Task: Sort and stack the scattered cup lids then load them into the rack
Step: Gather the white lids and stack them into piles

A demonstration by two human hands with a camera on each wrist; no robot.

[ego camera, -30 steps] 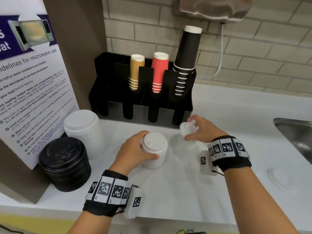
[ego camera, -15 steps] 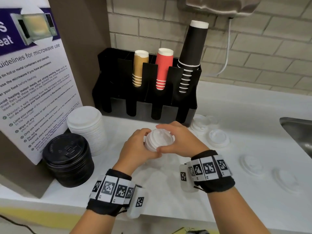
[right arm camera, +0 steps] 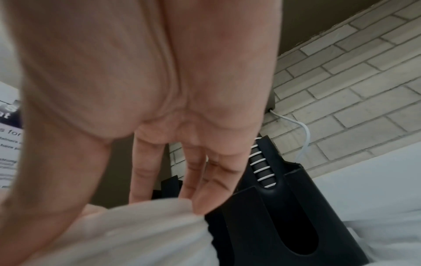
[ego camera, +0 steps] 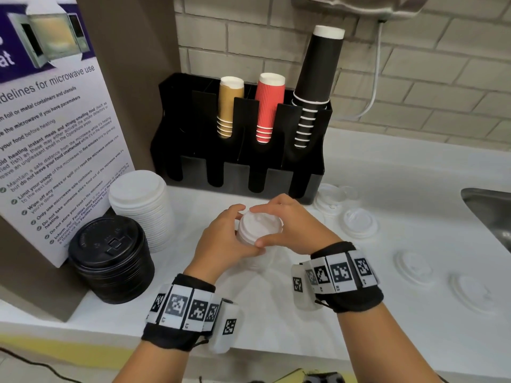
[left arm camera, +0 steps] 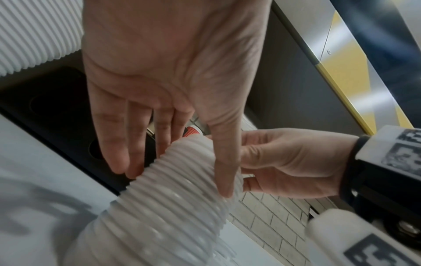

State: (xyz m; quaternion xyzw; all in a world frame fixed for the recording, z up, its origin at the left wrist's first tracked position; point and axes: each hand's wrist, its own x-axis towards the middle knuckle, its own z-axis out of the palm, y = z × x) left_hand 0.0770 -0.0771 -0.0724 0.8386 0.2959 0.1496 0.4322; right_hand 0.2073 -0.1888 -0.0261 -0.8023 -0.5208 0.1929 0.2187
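The left hand (ego camera: pixel 221 239) is curled round the side of a small stack of white lids (ego camera: pixel 258 230) at counter centre, thumb across the near wall; the stack's long axis is standing upright. The right hand (ego camera: pixel 290 228) is being held at the stack's 3 o'clock, fingers arched over the top lid's rim, thumb at the near edge, pinching it; the top lid is judged to be getting seated and squared.

Loose white lids (ego camera: pixel 359 222) are lying flat from 2 to 4 o'clock of the stack, nearer the right hand, which is judged better placed for the next pickup. The rack (ego camera: pixel 312 186) is standing at 12 o'clock, just beyond the fingertips. Larger white lid stack (ego camera: pixel 141 197) and black lid stack (ego camera: pixel 110 258) are sitting at 9 to 10 o'clock.
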